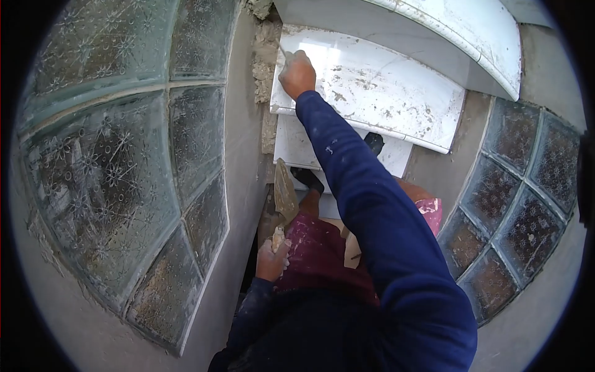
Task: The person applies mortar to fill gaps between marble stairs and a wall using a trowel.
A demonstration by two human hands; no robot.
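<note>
My left hand [271, 259], low by my left thigh, is closed round the handle of a pointed trowel [286, 193]. Its blade points up and away from me and is smeared with mortar. Reaching forward, my right hand [297, 75] is closed over the left end of a white stair tread [378, 84]. A thin, light sliver shows above its fingers, but what it belongs to cannot be made out. Beside that hand runs a rough strip of mortar [264, 71] between the tread and the wall. Grey smears and crumbs lie on the tread.
Patterned glass blocks [99, 167] fill much of the left wall, with more glass blocks [505, 186] on the right. Another white tread [458, 28] rises above at the upper right. My dark shoes [308, 179] are on the lower step [294, 146]; walls stand close on both sides.
</note>
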